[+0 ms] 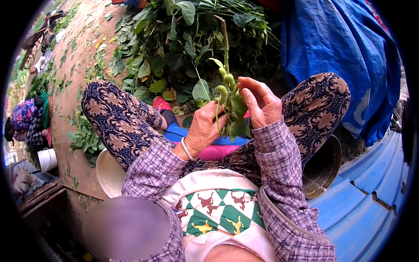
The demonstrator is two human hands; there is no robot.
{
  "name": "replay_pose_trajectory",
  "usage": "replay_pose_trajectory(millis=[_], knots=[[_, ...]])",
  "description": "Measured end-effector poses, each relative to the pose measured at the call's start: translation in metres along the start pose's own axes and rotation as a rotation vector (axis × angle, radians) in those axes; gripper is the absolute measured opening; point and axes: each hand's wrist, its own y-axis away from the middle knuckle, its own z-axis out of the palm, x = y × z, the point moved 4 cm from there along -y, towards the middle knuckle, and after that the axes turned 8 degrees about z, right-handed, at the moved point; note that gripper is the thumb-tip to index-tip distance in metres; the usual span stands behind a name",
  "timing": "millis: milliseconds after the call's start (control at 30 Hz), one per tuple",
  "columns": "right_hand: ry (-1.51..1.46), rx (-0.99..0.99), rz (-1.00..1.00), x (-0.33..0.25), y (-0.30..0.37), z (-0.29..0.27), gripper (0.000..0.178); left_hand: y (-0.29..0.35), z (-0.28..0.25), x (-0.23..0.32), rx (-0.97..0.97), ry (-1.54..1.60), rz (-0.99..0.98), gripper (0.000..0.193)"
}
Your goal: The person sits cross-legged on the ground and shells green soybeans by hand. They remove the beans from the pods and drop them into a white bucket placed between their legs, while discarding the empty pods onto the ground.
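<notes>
A green bean stalk [226, 48] with plump pods and a few leaves stands upright between my hands, above my lap. My left hand [204, 126], with a pale bangle at the wrist, is closed around the lower part of the stalk. Beside the pods, on their right, my right hand [262, 105] has its fingers stretched out and its thumb apart. Whether its fingertips touch the pods [231, 85] I cannot tell. Leaves partly hide the fingers of the left hand.
A heap of leafy bean plants [174, 56] lies just ahead. Blue tarpaulin [327, 48] hangs at the right, above blue corrugated sheets [349, 214]. A pale basin [107, 172] and a dark metal pot [323, 170] flank me. Another person [32, 118] bends at far left, near a white bucket [47, 160].
</notes>
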Motion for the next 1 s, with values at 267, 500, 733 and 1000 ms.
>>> replay_pose_trajectory(millis=[267, 500, 733, 1000], knots=[[0.088, -0.193, 0.096, 0.006, 0.005, 0.000, 0.027, 0.014, 0.014, 0.009, -0.055, 0.010, -0.006, 0.023], [-0.209, -0.303, 0.344, 0.030, 0.013, 0.010, 0.014, 0.020, 0.009, 0.011, -0.286, 0.146, -0.010, 0.016], [-0.409, -0.394, 0.357, 0.034, 0.016, 0.010, 0.021, 0.016, -0.034, -0.007, -0.090, 0.333, -0.327, 0.012], [-0.705, -0.457, 0.344, 0.038, 0.016, 0.016, 0.018, 0.008, -0.035, -0.002, 0.097, 0.535, -0.486, 0.027]])
